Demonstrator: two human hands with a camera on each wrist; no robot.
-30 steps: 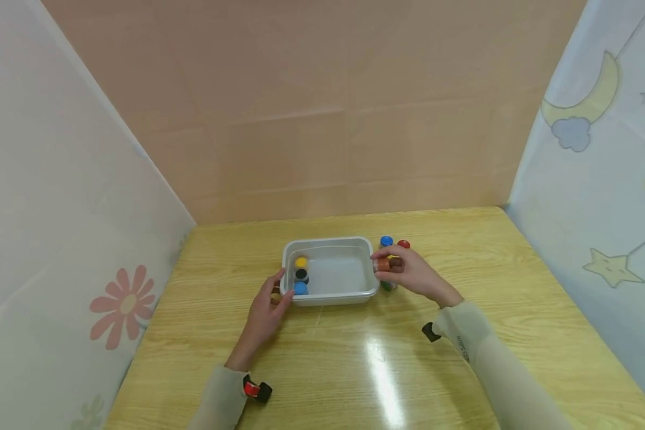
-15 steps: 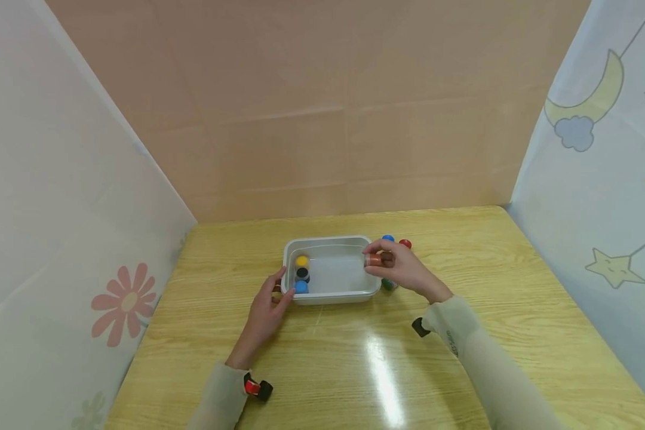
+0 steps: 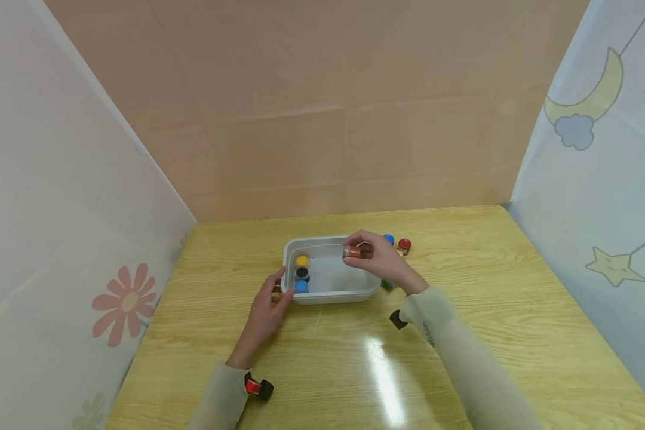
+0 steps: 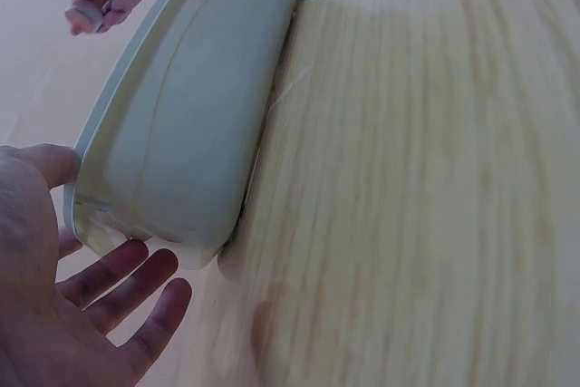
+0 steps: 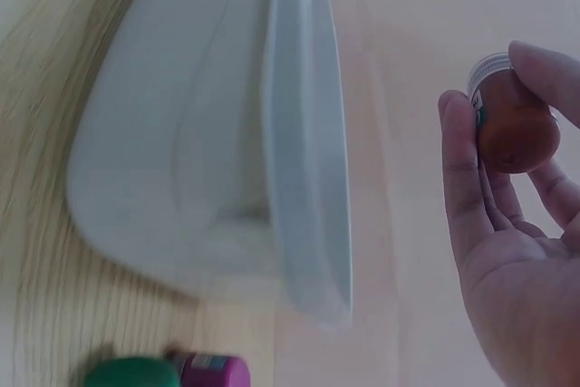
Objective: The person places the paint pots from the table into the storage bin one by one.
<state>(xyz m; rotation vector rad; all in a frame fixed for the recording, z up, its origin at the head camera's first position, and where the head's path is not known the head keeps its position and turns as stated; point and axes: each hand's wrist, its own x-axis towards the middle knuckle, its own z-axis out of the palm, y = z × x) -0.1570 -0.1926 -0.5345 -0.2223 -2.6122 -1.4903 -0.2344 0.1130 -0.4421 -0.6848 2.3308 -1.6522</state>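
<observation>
My left hand (image 3: 265,307) holds the left end of a white plastic tub (image 3: 330,295), its thumb on the rim in the left wrist view. My right hand (image 3: 384,263) pinches a small jar of orange-brown paint (image 5: 517,129) between thumb and fingers. The jar lies tilted sideways in the grip, above the right part of the tub and apart from it. Along the tub's inner left side stand a yellow-topped jar (image 3: 302,261), a black-topped jar (image 3: 302,272) and a blue-topped jar (image 3: 300,287).
Right of the tub are more small jars: one with a blue top (image 3: 389,239), one with a red top (image 3: 405,245) and a green one (image 3: 388,285). A purple jar (image 5: 213,371) shows beside the green. Patterned panels enclose the wooden table (image 3: 236,245).
My right hand has carried the orange-brown jar left and slightly up, from the tub's right edge to over its inside. The left hand and tub stay nearly still.
</observation>
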